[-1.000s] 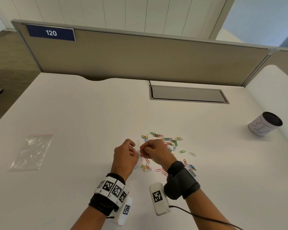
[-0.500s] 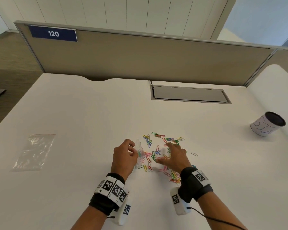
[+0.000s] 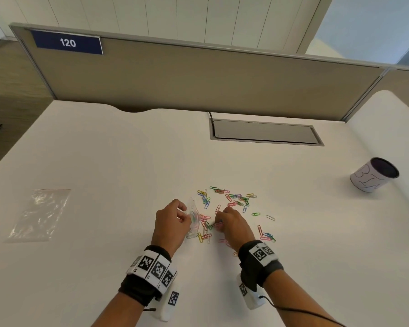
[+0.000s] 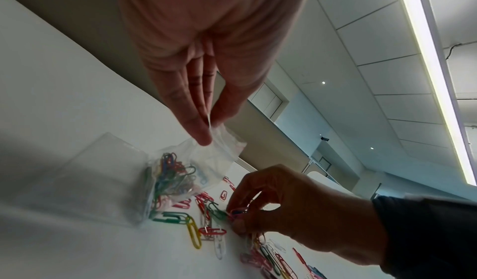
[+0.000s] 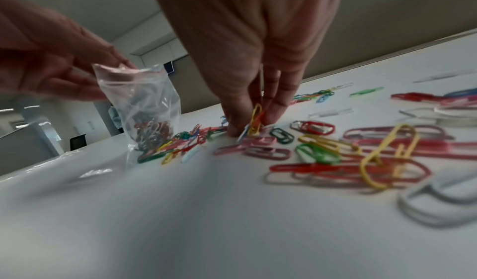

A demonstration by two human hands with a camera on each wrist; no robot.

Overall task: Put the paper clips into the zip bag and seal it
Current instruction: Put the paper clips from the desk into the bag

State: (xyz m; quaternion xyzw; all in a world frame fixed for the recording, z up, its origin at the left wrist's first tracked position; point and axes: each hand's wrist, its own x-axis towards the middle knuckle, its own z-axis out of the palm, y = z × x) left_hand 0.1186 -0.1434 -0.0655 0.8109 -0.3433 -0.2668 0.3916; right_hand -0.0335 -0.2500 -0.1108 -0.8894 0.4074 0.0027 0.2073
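A small clear zip bag (image 3: 194,220) (image 4: 180,173) (image 5: 144,107) stands upright on the white desk with several coloured paper clips inside. My left hand (image 3: 172,223) (image 4: 206,128) pinches its top edge between thumb and fingertips. Just to the right, my right hand (image 3: 232,225) (image 5: 255,118) presses down on the desk and pinches a few clips, a yellow clip (image 5: 255,120) among them. Many loose paper clips (image 3: 234,199) (image 5: 361,161) (image 4: 196,230) lie scattered around and beyond both hands.
A second, flat clear zip bag (image 3: 39,214) lies at the left of the desk. A white cup (image 3: 373,174) with a dark inside stands at the far right. A grey cable hatch (image 3: 265,132) sits at the back before the partition (image 3: 198,74).
My right hand left the bag's mouth, reached out over the loose clips to the right, then drew back a little and closed its fingers on some. The left hand kept holding the bag.
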